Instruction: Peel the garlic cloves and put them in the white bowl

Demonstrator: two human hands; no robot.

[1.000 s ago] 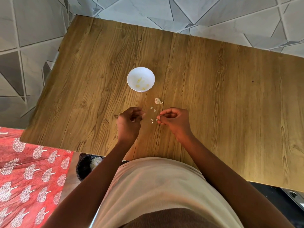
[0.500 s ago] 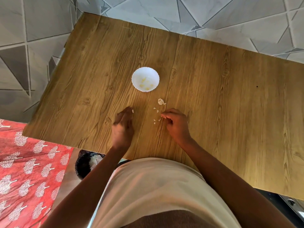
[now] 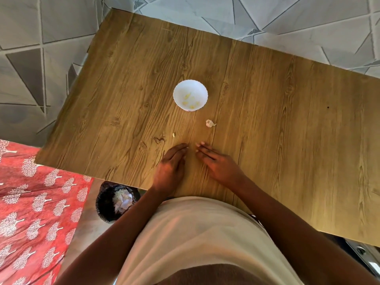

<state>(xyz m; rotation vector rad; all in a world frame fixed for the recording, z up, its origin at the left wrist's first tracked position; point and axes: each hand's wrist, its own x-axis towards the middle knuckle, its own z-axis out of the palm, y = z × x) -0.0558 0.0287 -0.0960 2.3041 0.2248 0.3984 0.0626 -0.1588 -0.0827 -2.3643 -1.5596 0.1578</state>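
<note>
The white bowl stands on the wooden table and holds several peeled yellowish garlic cloves. A small white lump of unpeeled garlic lies just right of and nearer than the bowl. A tiny scrap of peel lies left of it. My left hand and my right hand lie flat on the table near its front edge, fingers stretched out, fingertips close together. Neither hand holds anything that I can see.
A black bin with white peel inside stands on the floor under the table's front edge, left of my body. A red patterned cloth lies at the lower left. Grey patterned tiles surround the table.
Both hands have gone from pinching at peel scraps to lying flat, fingers extended. The small scraps between the hands are no longer visible; one scrap lies left of them.
</note>
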